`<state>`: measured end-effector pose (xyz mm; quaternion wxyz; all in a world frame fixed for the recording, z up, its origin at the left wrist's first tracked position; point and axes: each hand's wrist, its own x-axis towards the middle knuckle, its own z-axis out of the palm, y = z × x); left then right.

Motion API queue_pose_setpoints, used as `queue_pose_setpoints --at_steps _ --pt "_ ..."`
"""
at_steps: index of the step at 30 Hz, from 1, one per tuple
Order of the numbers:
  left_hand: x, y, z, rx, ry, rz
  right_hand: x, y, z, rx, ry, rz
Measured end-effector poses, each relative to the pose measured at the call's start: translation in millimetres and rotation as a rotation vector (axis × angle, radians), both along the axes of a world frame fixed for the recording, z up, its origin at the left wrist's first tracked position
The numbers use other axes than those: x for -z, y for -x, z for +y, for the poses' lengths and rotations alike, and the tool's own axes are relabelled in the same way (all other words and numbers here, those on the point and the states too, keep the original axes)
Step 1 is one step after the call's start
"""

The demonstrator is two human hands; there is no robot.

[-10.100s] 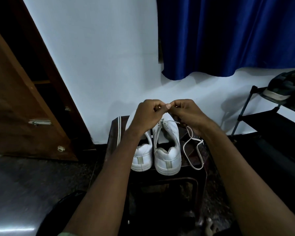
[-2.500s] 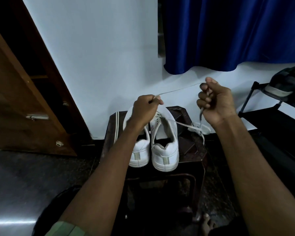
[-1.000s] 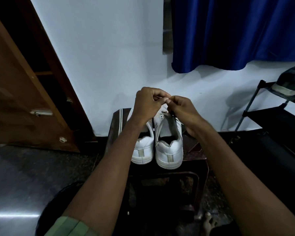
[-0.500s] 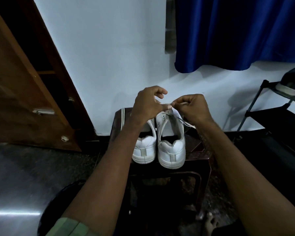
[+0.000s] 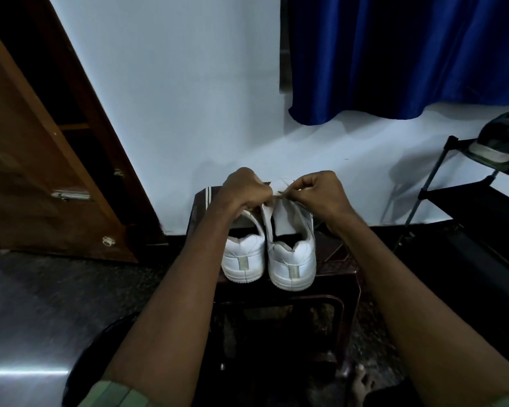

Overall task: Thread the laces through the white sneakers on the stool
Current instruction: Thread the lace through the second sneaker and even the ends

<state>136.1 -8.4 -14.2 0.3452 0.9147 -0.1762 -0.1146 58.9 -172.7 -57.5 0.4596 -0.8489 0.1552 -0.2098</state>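
Two white sneakers stand heel-toward-me on a dark stool (image 5: pixel 337 261): the left sneaker (image 5: pixel 243 258) and the right sneaker (image 5: pixel 291 259). Both my hands are over the front of the right sneaker. My left hand (image 5: pixel 243 190) is curled at the upper edge of the shoe's eyelet flap. My right hand (image 5: pixel 318 192) pinches a thin white lace (image 5: pixel 282 190) just beside the left fingertips. The lace runs down behind my right wrist, and its far end is hidden. The toes of both shoes are covered by my hands.
A wooden door (image 5: pixel 41 171) leans open at the left. A blue curtain (image 5: pixel 409 54) hangs on the white wall. A black shoe rack (image 5: pixel 465 201) with a dark shoe (image 5: pixel 503 142) stands at the right. My bare foot (image 5: pixel 362 383) is on the dark floor.
My left hand has curled down onto the shoe's flap, its fingers no longer raised. My right hand has shifted slightly right and still pinches the lace.
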Motion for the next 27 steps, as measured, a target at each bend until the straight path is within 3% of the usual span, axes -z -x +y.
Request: queue_pose_setpoints --at_steps 11,18,27 --pt "8.5 -9.8 2.2 0.028 0.069 0.121 -2.8 -2.3 19.9 0.009 0.272 0.049" --pt "8.5 -8.4 -0.8 0.065 0.056 0.125 -2.4 2.9 6.8 0.082 0.106 -0.004" --pt "8.4 -9.3 -1.3 0.045 0.053 0.14 -1.8 0.5 17.5 0.048 0.306 0.047"
